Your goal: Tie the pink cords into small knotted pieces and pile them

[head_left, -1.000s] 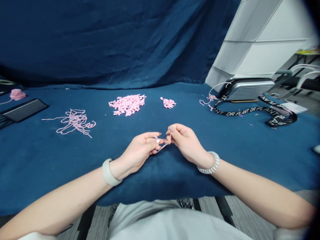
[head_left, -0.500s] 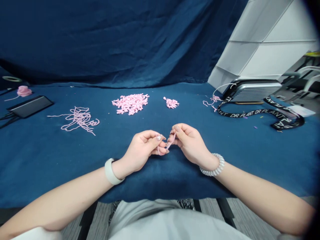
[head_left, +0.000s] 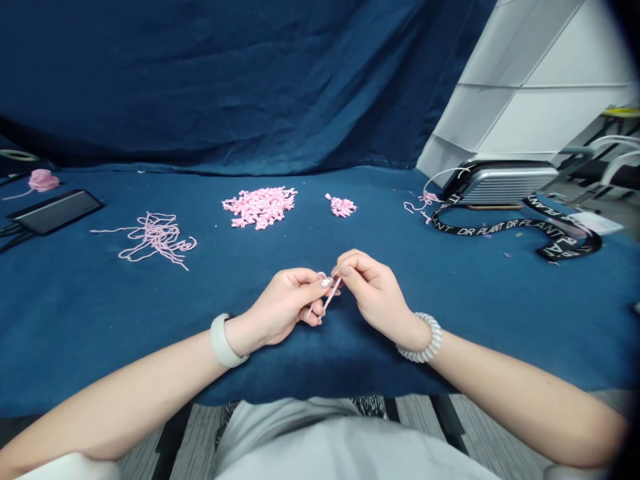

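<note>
Pink yarn (head_left: 331, 298) runs between our left hand (head_left: 283, 301) and right hand (head_left: 376, 288), each grip pinching it above the desk's (head_left: 310, 373) near side; uneven pull could drag it free of either grip.

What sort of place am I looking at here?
It looks like an indoor craft spot, perhaps a makeshift one: a table covered in blue cloth, a tangle of pink yarn lying on it, and a pink strand held between the left hand and right hand.
</note>
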Tool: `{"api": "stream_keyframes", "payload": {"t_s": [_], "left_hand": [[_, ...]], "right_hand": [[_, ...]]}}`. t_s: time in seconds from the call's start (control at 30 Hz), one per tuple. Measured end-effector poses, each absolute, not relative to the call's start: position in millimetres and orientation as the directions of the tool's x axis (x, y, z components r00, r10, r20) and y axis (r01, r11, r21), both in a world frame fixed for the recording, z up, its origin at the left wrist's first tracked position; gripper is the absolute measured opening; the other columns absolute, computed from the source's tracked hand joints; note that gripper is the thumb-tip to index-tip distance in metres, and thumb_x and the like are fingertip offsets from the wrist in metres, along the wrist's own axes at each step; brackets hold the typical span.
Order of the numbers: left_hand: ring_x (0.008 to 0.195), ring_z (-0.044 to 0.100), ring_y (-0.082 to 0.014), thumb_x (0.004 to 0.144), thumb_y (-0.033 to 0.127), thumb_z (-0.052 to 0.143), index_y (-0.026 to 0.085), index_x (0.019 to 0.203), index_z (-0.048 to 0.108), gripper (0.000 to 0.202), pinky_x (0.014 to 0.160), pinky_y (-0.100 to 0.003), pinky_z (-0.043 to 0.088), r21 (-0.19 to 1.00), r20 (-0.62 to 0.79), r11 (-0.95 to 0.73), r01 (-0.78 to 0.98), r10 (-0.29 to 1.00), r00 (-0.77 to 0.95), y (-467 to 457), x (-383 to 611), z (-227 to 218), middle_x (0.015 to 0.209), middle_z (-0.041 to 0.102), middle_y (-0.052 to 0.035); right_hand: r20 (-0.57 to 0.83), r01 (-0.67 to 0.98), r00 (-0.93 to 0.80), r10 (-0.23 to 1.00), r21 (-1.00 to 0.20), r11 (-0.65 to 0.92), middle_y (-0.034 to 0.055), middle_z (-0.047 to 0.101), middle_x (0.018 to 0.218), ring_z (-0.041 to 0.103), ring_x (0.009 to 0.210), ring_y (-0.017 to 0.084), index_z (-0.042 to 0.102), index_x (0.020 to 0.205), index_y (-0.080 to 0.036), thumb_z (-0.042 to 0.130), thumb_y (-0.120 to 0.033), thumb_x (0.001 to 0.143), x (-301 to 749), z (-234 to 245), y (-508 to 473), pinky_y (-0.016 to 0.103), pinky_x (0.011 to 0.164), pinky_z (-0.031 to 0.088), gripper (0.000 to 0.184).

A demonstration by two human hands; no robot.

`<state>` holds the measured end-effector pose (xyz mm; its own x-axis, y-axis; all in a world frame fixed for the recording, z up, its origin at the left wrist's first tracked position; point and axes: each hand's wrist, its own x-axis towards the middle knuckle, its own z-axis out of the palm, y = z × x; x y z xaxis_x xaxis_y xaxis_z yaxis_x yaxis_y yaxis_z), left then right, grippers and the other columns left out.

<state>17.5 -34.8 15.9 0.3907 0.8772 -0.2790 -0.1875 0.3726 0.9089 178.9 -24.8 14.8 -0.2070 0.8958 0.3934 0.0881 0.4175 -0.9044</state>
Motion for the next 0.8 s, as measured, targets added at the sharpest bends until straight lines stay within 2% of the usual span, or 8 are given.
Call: {"api": "stream_keyframes", "payload": {"t_s": [0.17,0.4,0.63,0.8], "left_hand": [[0.040,0.044,-0.0037,0.072,0.032,0.071,0.011,0.062,0.061,0.025,0.039,-0.014,0.037,0.880,-0.318,0.438,-0.185,0.831,0.457,-36.7,17.0,18.4,0.046,0.052,0.0012],[0.038,0.046,-0.0035,0.075,0.029,0.068,0.010,0.060,0.063,0.024,0.040,-0.015,0.034,0.885,-0.318,0.438,-0.159,0.817,0.481,-37.4,16.7,18.2,0.046,0.055,-0.0010],[0.036,0.046,-0.0029,0.072,0.027,0.070,0.009,0.069,0.064,0.019,0.036,-0.014,0.032,0.879,-0.296,0.432,-0.201,0.825,0.481,-37.2,16.3,17.4,0.056,0.061,-0.0017],[0.035,0.045,-0.0022,0.072,0.027,0.071,0.010,0.069,0.063,0.019,0.036,-0.013,0.034,0.876,-0.259,0.418,-0.241,0.829,0.496,-37.4,16.4,18.8,0.056,0.060,-0.0004]], "right_hand": [[0.423,0.150,-0.224,0.878,-0.875,0.460,0.0019,0.058,0.075,0.054,0.070,0.013,0.060,0.069,-0.018,0.055,-0.023,0.085,177.3,13.5,-24.4,0.027,0.068,0.042,0.018],[0.379,0.107,-0.303,0.874,-0.898,0.427,0.0012,0.055,0.075,0.054,0.072,0.012,0.065,0.068,-0.019,0.059,-0.023,0.082,178.7,12.9,-23.0,0.027,0.069,0.043,0.016],[0.264,-0.016,-0.392,0.881,-0.960,0.281,0.0007,0.056,0.074,0.053,0.070,0.010,0.068,0.068,-0.017,0.063,-0.028,0.081,179.7,11.4,-17.9,0.025,0.071,0.043,0.017],[0.103,-0.208,-0.507,0.856,-0.978,-0.005,0.0018,0.061,0.080,0.052,0.065,0.008,0.071,0.084,-0.019,0.061,-0.039,0.082,183.5,4.8,-9.9,0.024,0.064,0.043,0.023]]}}
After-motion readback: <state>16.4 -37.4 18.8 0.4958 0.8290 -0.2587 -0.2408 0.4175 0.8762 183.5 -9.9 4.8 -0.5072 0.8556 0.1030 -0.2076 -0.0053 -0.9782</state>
